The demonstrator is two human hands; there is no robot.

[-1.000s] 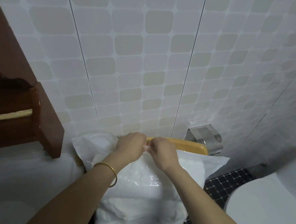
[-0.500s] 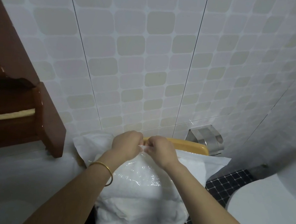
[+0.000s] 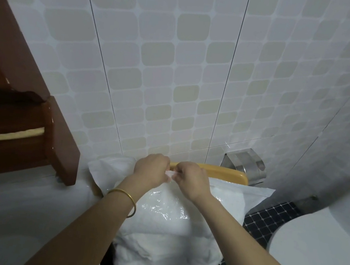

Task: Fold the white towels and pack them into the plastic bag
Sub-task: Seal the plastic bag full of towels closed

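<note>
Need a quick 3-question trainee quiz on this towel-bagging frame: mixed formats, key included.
1. True or false: the white towels already sit inside the plastic bag.
2. Which wrist wears the gold bangle? A) left B) right C) neither
3. Fill in: the left hand and right hand both pinch the bag at its ____.
Key: 1 true; 2 A; 3 top.

Definitely a bathroom, no question. Glossy white-and-beige tiled wall [image 3: 178, 66] going all the way up, a shiny metal toilet-roll holder [image 3: 244, 163] fixed to it, white toilet [image 3: 320, 251] off to the right, little black mosaic floor tiles [image 3: 269, 220] down below, and a dark wooden cabinet [image 3: 58, 134] on the left.
</note>
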